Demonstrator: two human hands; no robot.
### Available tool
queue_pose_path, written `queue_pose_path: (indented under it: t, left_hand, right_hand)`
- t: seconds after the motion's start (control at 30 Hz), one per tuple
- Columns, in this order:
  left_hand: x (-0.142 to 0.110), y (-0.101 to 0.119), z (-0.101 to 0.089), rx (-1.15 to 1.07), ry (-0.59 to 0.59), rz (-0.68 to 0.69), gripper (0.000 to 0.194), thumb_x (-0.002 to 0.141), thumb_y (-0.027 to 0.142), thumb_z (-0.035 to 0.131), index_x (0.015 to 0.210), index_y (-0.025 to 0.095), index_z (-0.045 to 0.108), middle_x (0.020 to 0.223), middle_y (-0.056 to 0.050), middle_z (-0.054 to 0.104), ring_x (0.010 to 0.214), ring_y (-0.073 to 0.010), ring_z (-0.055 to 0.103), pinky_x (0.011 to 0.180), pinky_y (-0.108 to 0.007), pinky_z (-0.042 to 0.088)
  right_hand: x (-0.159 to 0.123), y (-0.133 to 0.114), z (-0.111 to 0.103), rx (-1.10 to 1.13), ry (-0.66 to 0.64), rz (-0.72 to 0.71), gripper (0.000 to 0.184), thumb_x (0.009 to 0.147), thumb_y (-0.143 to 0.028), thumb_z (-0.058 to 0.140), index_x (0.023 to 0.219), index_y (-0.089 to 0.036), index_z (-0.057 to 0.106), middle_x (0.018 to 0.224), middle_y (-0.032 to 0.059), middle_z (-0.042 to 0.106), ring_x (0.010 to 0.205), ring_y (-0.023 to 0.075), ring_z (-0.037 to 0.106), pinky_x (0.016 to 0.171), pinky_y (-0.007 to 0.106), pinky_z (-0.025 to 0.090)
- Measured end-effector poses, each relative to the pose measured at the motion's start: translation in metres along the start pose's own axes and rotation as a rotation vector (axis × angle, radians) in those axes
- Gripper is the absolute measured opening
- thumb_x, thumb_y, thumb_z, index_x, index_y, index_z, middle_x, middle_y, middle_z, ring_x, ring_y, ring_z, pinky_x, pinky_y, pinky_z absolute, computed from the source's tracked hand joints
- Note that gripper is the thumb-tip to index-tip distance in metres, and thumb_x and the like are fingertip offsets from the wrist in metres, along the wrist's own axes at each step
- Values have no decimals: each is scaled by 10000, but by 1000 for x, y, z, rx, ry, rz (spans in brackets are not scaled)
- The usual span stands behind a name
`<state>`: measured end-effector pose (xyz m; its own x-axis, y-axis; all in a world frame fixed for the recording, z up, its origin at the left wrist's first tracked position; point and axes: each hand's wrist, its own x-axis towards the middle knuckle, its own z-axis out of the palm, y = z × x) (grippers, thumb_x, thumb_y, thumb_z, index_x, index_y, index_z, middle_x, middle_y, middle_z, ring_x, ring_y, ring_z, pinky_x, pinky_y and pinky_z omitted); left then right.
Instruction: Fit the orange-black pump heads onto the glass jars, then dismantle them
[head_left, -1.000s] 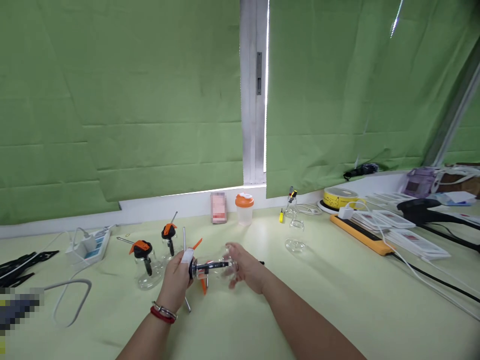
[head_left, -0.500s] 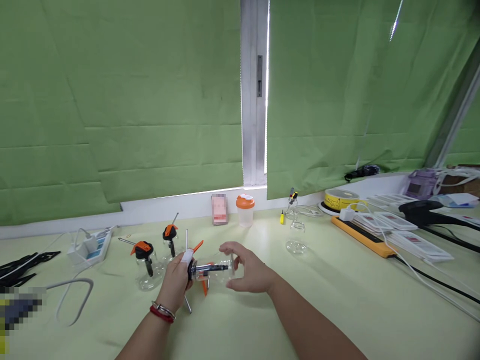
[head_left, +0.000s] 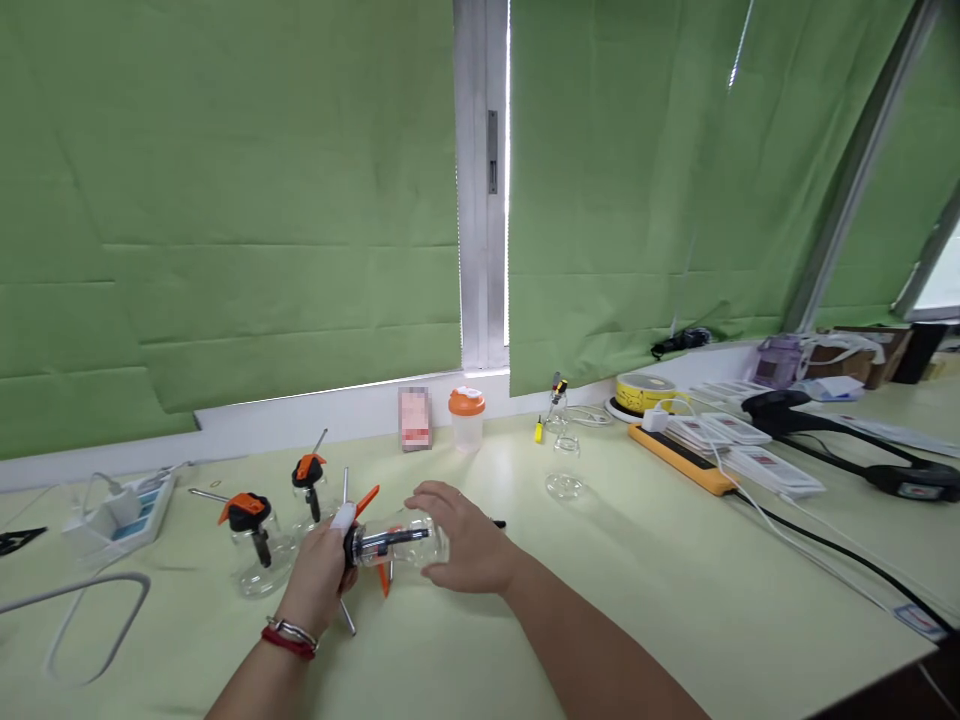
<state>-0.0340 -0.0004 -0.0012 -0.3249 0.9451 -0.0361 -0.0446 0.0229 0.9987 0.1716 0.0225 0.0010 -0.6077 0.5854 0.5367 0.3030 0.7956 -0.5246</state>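
Note:
A clear glass bottle (head_left: 409, 552) with a black neck and a dark tube inside lies sideways between my hands. My left hand (head_left: 319, 572) is closed around its neck end, beside a white piece. The fingers and thumb of my right hand (head_left: 476, 545) curve around the base. Orange parts (head_left: 367, 500) and metal rods show behind and below the bottle; what they belong to is partly hidden. To the left stand two glass bottles with black-and-orange tops, a nearer one (head_left: 251, 550) and a farther one (head_left: 310, 472), each with a thin metal spout.
An open clear glass bottle (head_left: 564, 484) stands to the right. Farther back are an orange-lidded cup (head_left: 466, 420), a yellow highlighter (head_left: 538, 430) and a yellow tape roll (head_left: 645, 393). Cables and an orange power strip (head_left: 682, 460) lie right; a white power strip (head_left: 135, 515) lies left.
The view has turned to the right, so everything sits farther left in the picture. Both hands keep the same hold on the bottle.

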Motion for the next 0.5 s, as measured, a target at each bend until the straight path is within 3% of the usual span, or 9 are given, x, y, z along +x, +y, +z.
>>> queue_pose_path:
  t: [0.1, 0.2, 0.3, 0.5]
  left_hand:
    - [3, -2, -2, -87, -37, -85, 366, 718, 458, 592, 531, 216, 392, 380, 86, 347, 278, -64, 247, 290, -180, 189]
    - [6, -3, -4, -169, -48, -133, 348, 700, 445, 612, 554, 210, 401, 381, 92, 376, 268, -49, 229, 275, -165, 180]
    - [7, -3, -6, -198, -57, -159, 336, 694, 424, 627, 568, 207, 404, 377, 95, 389, 263, -45, 222, 268, -156, 180]
    - [3, -2, -4, -206, -154, -218, 342, 655, 423, 669, 565, 196, 429, 376, 94, 375, 265, -34, 217, 269, -149, 173]
  right_hand:
    - [6, -7, -2, -355, 17, -295, 560, 765, -50, 537, 1277, -249, 424, 1325, 82, 451, 1307, 217, 322, 1076, 410, 331]
    - [10, -11, 0, -553, 66, -417, 385, 871, -72, 432, 1211, -249, 478, 1318, 64, 478, 1356, 227, 244, 1100, 430, 304]
    - [9, -13, 2, -585, 70, -476, 294, 893, -123, 464, 1140, -273, 521, 1318, 34, 497, 1371, 234, 219, 1112, 442, 288]
    - [-5, -9, -4, -522, -106, -450, 192, 884, -231, 532, 1033, -347, 571, 1263, -50, 562, 1361, 194, 266, 1131, 431, 272]
